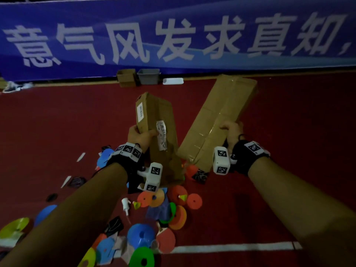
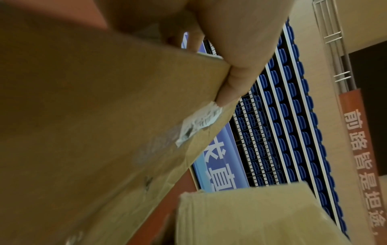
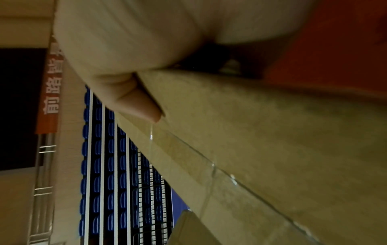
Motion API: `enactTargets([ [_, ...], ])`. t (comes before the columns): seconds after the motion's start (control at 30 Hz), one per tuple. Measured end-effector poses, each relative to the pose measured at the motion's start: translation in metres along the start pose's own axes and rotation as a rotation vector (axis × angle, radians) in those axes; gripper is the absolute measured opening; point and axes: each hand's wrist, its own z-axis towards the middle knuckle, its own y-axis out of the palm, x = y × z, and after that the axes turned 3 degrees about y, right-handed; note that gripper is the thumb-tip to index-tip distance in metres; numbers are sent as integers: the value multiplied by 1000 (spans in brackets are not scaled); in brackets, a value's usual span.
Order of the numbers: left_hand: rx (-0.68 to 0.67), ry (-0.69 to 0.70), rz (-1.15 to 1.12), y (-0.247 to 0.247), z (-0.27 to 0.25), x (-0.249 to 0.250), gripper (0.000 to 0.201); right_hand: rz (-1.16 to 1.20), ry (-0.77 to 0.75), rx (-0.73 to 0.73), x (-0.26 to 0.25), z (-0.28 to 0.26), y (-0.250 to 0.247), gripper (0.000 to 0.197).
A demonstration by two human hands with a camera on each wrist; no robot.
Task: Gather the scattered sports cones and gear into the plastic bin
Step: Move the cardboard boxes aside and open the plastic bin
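Holding two cardboard boxes above scattered cones [image 1: 159, 214].
Left hand [image 1: 139, 136] grips labelled box [image 1: 156, 120]; right hand [image 1: 232, 132] grips taped box [image 1: 217, 116].

Both boxes [image 1: 157, 120] [image 1: 221, 116] are matt brown cardboard; the right carries glossy clear tape. Cones [image 1: 141, 235] look smooth plastic. Floor [image 1: 57, 122] is matt red.

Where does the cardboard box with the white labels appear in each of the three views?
Head: centre, cardboard box held by left hand.
Left wrist: fills the left half, torn label by the thumb.
Right wrist: only a corner, at the bottom edge.
Shared landmark: blue banner.
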Motion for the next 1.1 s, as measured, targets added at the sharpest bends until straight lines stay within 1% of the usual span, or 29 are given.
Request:
enactTargets([
  [0.07, 11, -3, -22, 15, 24, 3, 70, 19, -13, -6, -3, 29, 2, 50],
  [0.17, 21, 10, -46, 41, 76, 6, 68, 16, -50, -20, -10, 82, 18, 50],
  [0.3, -42, 11, -34, 71, 144, 13, 69, -7, -53, 24, -32, 150, 34, 56],
  [0.4, -84, 5, -19, 95, 195, 33, 70, -27, -50, 54, -57, 204, 39, 53],
  [0.47, -100, 14, -20, 130, 236, 51, 72, -38, -78, 74, -78, 245, 37, 53],
  [0.5, -115, 14, -27, 145, 248, 58, 74, -42, -88, 77, -85, 262, 35, 53],
  [0.57, -176, 18, -13, 194, 280, 69, 75, -28, -90, 81, -98, 305, 25, 57],
  [0.63, -221, 14, -4, 243, 302, 74, 71, -27, -90, 76, -105, 347, 12, 61],
  [0.7, -261, -5, -7, 295, 322, 73, 70, -31, -78, 84, -107, 389, -2, 59],
  [0.77, -308, -16, 0, 357, 343, 71, 68, -31, -73, 96, -110, 442, -23, 59],
  [0.83, -342, -11, 8, 422, 370, 70, 66, -52, -67, 77, -116, 503, -44, 64],
  [0.93, -353, -23, 44, 513, 414, 78, 66, -114, -31, 42, -134, 596, -68, 70],
  [1.0, -357, -35, 48, 563, 444, 95, 66, -121, 4, -5, -159, 659, -73, 75],
  [1.1, -329, -15, 66, 603, 488, 117, 65, -171, 27, -99, -191, 746, -58, 90],
])
